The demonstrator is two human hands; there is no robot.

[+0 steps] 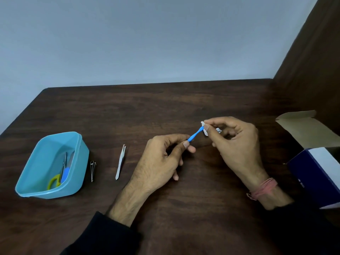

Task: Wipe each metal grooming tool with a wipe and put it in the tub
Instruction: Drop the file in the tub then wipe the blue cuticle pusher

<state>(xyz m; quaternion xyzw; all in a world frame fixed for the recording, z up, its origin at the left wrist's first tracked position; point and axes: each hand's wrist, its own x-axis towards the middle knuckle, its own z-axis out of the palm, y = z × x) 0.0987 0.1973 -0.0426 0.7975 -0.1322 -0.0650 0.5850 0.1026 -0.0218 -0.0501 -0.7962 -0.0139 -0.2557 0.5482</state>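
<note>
Head view — left hand pinching blue tool, right hand pinching wipe around tip.

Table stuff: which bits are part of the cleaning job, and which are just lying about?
Part of the job:
blue-handled tool, held by left hand
wipe in right hand
tweezers
nail clipper
blue tub

Lying about:
open cardboard box
dark blue box

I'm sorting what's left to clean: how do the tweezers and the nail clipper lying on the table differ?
The tweezers are longer and lie out in the open, nearer the left hand; the nail clipper is shorter and sits right beside the blue tub. The tweezers look pale and matte, the nail clipper shinier with an open wiry outline. Both are metal, lie flat on the table, point roughly away from the person, and are untouched.
</note>
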